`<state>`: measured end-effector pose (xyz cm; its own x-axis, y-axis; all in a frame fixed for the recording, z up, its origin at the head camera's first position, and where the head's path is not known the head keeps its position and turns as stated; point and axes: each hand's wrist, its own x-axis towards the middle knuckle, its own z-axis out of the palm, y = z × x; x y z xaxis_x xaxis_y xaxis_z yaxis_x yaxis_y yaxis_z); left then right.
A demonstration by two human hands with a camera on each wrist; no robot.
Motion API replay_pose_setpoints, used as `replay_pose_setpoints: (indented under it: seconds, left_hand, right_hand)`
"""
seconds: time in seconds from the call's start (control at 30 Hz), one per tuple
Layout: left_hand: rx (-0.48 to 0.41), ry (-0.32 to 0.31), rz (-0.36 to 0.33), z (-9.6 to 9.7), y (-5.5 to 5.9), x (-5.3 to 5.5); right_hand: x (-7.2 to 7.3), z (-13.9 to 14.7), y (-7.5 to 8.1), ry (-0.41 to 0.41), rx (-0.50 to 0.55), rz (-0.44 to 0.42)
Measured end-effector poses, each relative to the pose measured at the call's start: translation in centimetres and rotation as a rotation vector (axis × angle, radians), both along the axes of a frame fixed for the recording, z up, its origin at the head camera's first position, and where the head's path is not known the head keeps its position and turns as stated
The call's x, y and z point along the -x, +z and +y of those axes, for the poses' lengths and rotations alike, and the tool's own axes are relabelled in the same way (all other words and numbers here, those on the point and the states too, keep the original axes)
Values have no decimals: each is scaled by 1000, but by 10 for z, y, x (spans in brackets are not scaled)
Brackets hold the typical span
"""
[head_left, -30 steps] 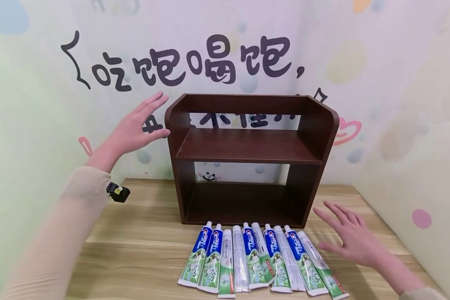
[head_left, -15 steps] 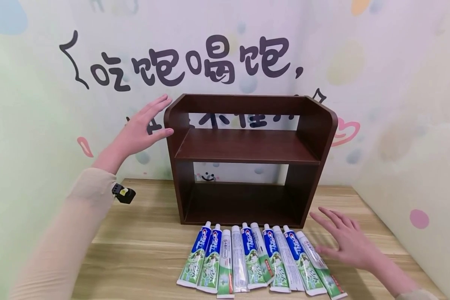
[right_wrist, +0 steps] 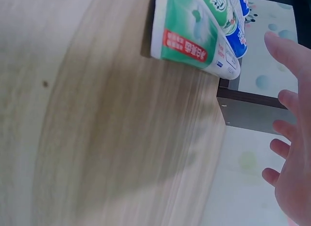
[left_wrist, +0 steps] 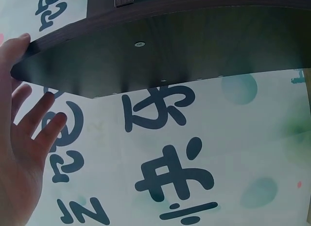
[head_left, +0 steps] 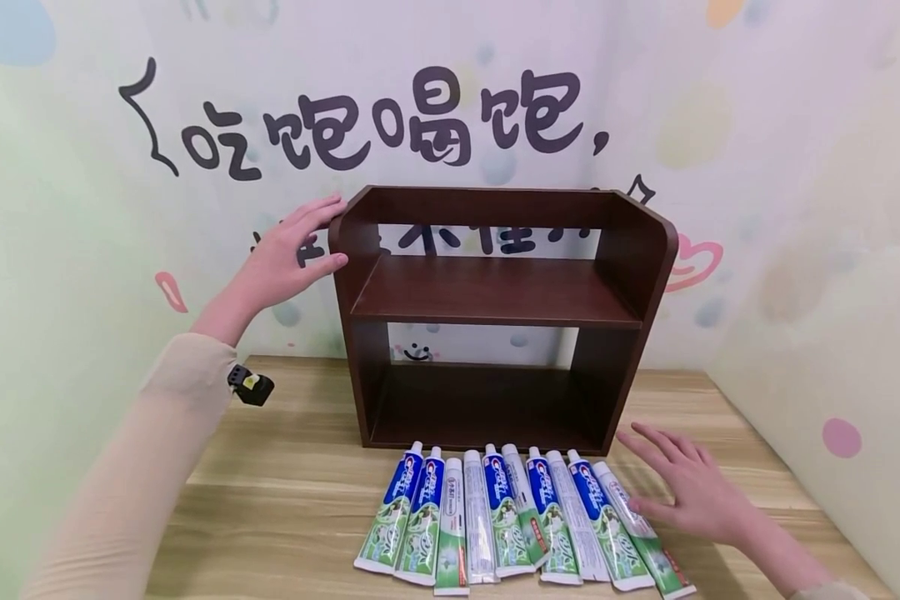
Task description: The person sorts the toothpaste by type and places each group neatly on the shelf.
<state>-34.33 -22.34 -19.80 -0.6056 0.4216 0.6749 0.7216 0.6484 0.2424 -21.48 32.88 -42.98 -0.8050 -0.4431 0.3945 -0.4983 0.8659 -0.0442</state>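
Observation:
A dark brown two-tier shelf (head_left: 495, 292) stands upright on the wooden table, both tiers bare. At its upper left side is my left hand (head_left: 273, 262), thumb and fingers spread, with fingertips right at the edge of the side panel (left_wrist: 160, 51). Several toothpaste tubes (head_left: 502, 517) lie fanned in a row before the shelf, caps toward it. Some have blue and green fronts, others white and green. My right hand (head_left: 693, 487) hovers by the rightmost tube (head_left: 641, 529), fingers spread and holding nothing; its thumb overlaps that tube in the head view.
The wood-grain table (head_left: 270, 500) runs back to a printed wall (head_left: 450, 50) with large black characters. Another wall (head_left: 832, 250) closes in on the right. A small black device (head_left: 251, 386) is strapped at my left wrist.
My left hand has moved right, up to the shelf's side edge. My right hand has shifted slightly left and down, toward the rightmost tube. The shelf and tubes stay in place.

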Motion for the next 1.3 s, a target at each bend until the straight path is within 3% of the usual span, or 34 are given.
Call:
replay_pose_setpoints:
  seconds: [0.3,0.67,1.3]
  left_hand:
    - [-16,-18,-12,1,0,2]
    - [-48,-43,-46,4,1,3]
    - [-139,-79,-166,6,4,2]
  right_hand:
    - [0,-3,-7,16,7,-18]
    - [-2,-2,-11,5,28,-124]
    - [-2,9,-26,84,82,-189]
